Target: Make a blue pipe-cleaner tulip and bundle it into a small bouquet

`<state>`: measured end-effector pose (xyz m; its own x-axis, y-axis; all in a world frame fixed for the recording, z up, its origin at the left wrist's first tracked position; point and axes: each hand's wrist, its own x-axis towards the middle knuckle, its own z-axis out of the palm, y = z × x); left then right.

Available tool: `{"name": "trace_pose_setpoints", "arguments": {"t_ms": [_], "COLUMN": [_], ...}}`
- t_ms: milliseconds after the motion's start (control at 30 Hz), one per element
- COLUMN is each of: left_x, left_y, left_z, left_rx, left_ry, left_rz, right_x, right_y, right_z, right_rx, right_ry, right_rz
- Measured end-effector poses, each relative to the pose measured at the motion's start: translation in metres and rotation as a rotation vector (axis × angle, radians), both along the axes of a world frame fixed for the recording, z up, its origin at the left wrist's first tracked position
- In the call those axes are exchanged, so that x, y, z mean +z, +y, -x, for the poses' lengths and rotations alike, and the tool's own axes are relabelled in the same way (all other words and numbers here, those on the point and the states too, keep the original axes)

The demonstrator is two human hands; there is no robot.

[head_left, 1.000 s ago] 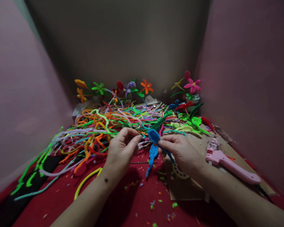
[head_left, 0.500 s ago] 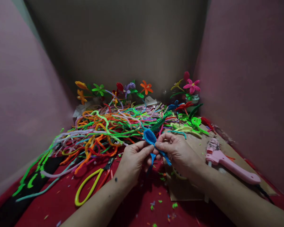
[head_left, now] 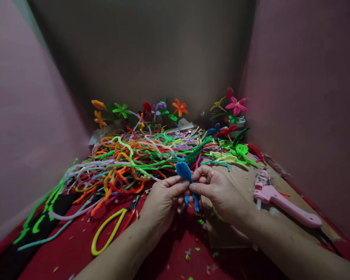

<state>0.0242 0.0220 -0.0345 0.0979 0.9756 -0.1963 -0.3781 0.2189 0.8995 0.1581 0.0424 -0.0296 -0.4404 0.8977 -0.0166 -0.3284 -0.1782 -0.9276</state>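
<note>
Both hands meet low in the middle over a red cloth (head_left: 169,256). My left hand (head_left: 163,200) pinches a blue pipe-cleaner piece (head_left: 183,171) shaped into a looped petal, thumb and fingers closed on its lower part. My right hand (head_left: 218,188) pinches the same blue piece from the right, fingers curled. The petal loop sticks up between the two thumbs and short blue ends hang below them. A big tangle of coloured pipe cleaners (head_left: 134,155) lies just beyond the hands.
Yellow-handled scissors (head_left: 111,229) lie left of my left wrist. A pink glue gun (head_left: 282,204) rests on brown cardboard (head_left: 239,233) at right. Finished pipe-cleaner flowers (head_left: 177,107) stand along the back wall. Pink walls close in on both sides.
My left hand moved right from the pile and took hold of the blue piece beside my right hand. The long blue tail that hung down is now shorter and bunched between the fingers.
</note>
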Motion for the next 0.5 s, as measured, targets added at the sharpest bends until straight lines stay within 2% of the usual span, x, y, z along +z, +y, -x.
{"name": "trace_pose_setpoints", "arguments": {"t_ms": [200, 367, 433, 500], "left_x": [0.0, 0.001, 0.002, 0.005], "left_y": [-0.001, -0.001, 0.0, 0.001], "left_z": [0.003, 0.004, 0.005, 0.006], "left_rx": [-0.057, -0.085, -0.114, -0.1], "left_ry": [-0.075, -0.121, -0.139, -0.15], "left_rz": [0.043, 0.108, 0.071, 0.019], "right_x": [-0.002, 0.004, 0.01, 0.015], "right_y": [0.002, 0.004, 0.001, -0.006], "right_z": [-0.003, -0.007, -0.014, -0.028], "right_rx": [0.018, 0.096, 0.146, 0.091], "right_ry": [-0.043, -0.24, -0.337, -0.495], "right_rz": [-0.006, -0.079, -0.148, -0.34]}}
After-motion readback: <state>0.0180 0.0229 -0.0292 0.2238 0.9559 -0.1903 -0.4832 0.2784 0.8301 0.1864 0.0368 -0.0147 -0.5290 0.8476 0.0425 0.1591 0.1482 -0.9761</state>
